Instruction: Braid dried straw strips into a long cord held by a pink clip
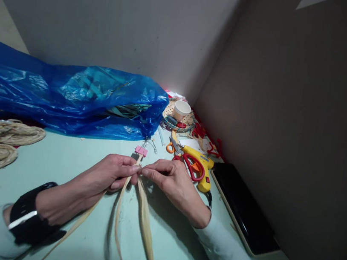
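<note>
From over here I see left hand [114, 172] and right hand [171, 181] pinching pale strips [146, 225] between the fingers [131, 170], dead centre. Loose ends run below toward the bottom edge; pink clip [141, 151] sits just above.

left grip [112, 171] and right grip [174, 181] close together, both in a pinch

The flat pale-green work surface [60, 157] carries, referenced to its centre, a crumpled translucent blue plastic bag [68, 100] from 10 to 12 o'clock and two oval, straw-coloured braided pieces [18, 134] at 9 o'clock. A shallow round woven basket [190, 121] sits at 1 o'clock. A yellow glue gun [207, 163] and red-handled metal scissors [177, 149] lie at 2 o'clock, a black-faced rectangular device [243, 208] at 3 o'clock.
</note>
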`<move>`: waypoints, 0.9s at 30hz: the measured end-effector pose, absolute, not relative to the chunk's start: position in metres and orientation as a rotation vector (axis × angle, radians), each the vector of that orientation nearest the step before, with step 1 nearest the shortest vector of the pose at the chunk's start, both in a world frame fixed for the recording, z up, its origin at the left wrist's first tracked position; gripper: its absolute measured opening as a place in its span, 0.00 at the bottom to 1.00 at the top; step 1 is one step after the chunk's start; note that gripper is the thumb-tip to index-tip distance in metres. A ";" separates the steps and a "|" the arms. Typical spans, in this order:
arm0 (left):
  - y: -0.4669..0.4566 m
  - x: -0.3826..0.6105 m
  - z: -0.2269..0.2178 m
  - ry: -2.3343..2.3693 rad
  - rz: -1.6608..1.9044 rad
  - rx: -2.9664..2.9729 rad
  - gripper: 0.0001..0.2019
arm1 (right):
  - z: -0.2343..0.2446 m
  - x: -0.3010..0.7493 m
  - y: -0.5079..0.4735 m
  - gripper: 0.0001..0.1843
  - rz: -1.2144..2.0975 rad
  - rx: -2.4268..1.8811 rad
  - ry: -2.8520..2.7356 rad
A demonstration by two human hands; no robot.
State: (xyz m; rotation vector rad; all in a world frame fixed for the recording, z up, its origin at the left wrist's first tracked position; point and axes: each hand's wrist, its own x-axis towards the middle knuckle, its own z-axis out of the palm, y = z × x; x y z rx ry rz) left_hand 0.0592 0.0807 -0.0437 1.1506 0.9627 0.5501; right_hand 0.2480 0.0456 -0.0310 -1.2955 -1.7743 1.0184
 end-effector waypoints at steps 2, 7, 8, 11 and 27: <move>0.082 0.058 -0.046 0.953 0.551 1.135 0.13 | -0.032 0.247 0.045 0.12 1.051 -1.357 -1.715; 0.083 0.056 -0.048 0.902 0.514 1.082 0.10 | -0.036 0.245 0.043 0.13 1.120 -1.379 -1.609; 0.084 0.056 -0.048 0.895 0.507 1.072 0.10 | -0.036 0.244 0.043 0.13 1.153 -1.374 -1.576; 0.085 0.055 -0.049 0.880 0.510 1.045 0.08 | -0.037 0.242 0.044 0.13 1.258 -1.345 -1.459; 0.087 0.054 -0.048 0.858 0.539 0.888 0.04 | -0.043 0.234 0.042 0.13 1.285 -1.205 -1.394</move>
